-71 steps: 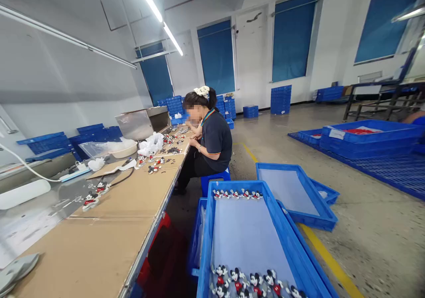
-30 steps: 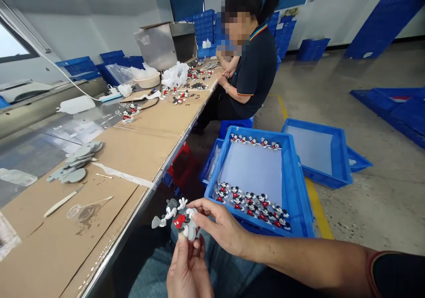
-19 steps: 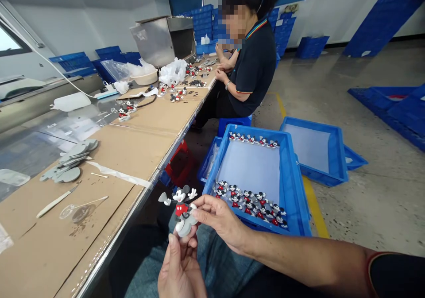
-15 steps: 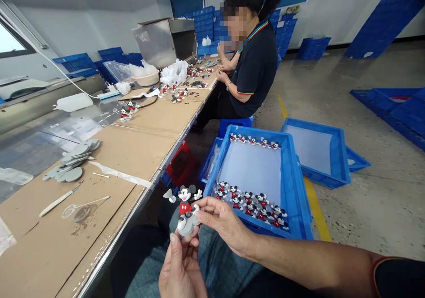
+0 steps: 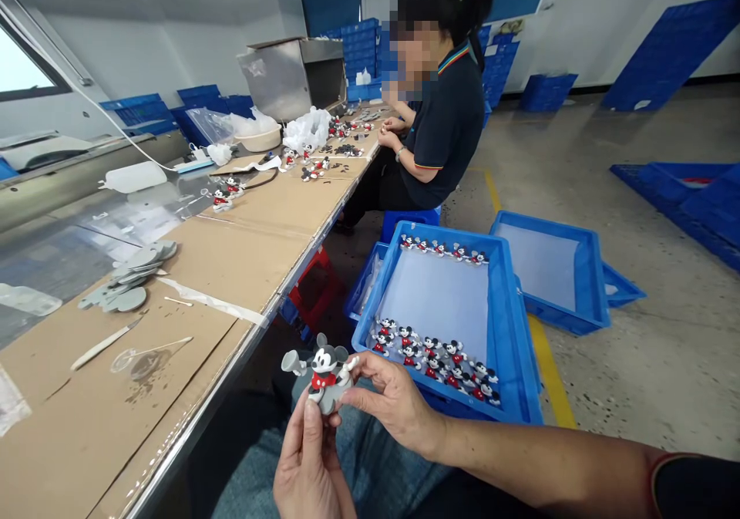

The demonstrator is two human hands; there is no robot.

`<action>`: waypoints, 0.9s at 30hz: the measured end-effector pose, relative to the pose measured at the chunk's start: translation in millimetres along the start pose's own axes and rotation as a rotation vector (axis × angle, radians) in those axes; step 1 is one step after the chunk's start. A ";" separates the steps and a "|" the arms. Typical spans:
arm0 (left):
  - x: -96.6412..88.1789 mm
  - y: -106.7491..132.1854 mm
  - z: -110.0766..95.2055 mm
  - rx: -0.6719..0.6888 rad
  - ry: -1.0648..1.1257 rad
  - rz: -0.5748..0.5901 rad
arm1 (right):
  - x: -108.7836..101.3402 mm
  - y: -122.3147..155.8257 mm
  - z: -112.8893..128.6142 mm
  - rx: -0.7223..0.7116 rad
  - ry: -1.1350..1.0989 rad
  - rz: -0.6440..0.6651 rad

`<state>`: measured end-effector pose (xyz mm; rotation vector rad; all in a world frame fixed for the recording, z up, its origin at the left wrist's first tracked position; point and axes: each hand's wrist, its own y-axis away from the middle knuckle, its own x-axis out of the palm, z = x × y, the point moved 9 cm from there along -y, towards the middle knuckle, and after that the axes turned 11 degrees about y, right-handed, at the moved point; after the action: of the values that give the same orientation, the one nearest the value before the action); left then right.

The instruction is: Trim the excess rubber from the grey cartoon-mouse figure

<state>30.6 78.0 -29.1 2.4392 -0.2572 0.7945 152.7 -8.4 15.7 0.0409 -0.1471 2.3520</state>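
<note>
The mouse figurine (image 5: 321, 374) sits low in the frame, at about 6 o'clock from the picture centre, held above the person's lap between both hands. It stands upright, face toward the camera, with its grey round base at the bottom. The left hand (image 5: 309, 473) lies directly below the figurine, at its 6 o'clock; the palm faces the camera, the fingers point up, and the thumb and forefinger are closed on the grey base. The right hand (image 5: 393, 407) lies at the figurine's 3 to 4 o'clock; its forearm enters from the lower right corner and runs toward 10 o'clock, the wrist is bent slightly, and the fingertips (image 5: 352, 365) are pinched on the figurine's raised white-gloved arm. Both grips are therefore clamped on the figurine. At 2 o'clock from the hands stands a blue tray (image 5: 509, 326) on the floor, holding two rows of like figurines, one along its near wall and one along its far wall. At 9 o'clock runs the cardboard-covered workbench (image 5: 231, 257), carrying a stack of grey discs (image 5: 130, 280) and a pale flat tool (image 5: 104, 343). At 12 o'clock a seated co-worker (image 5: 445, 126) in a dark shirt has both hands at the bench.
</note>
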 end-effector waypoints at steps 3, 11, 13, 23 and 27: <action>2.3 1.7 -1.8 0.022 0.002 0.007 | 1.8 -3.3 -2.3 0.033 -0.072 0.026; 1.5 7.7 -18.4 0.174 -0.067 -0.012 | 0.8 -7.6 -1.7 0.033 -0.096 0.102; -0.7 8.2 -21.8 0.199 -0.103 -0.025 | -0.7 -7.9 1.7 0.008 -0.041 0.114; -7.0 9.2 -38.7 0.354 -0.156 -0.055 | 3.2 -6.8 12.5 0.022 0.050 0.151; -8.6 5.1 -38.8 0.379 -0.242 0.012 | 4.8 -7.8 14.2 0.029 0.028 0.164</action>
<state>3.1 95.6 -5.8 2.8985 -0.2275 0.5937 154.6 -1.3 30.9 0.0101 -0.1056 2.5170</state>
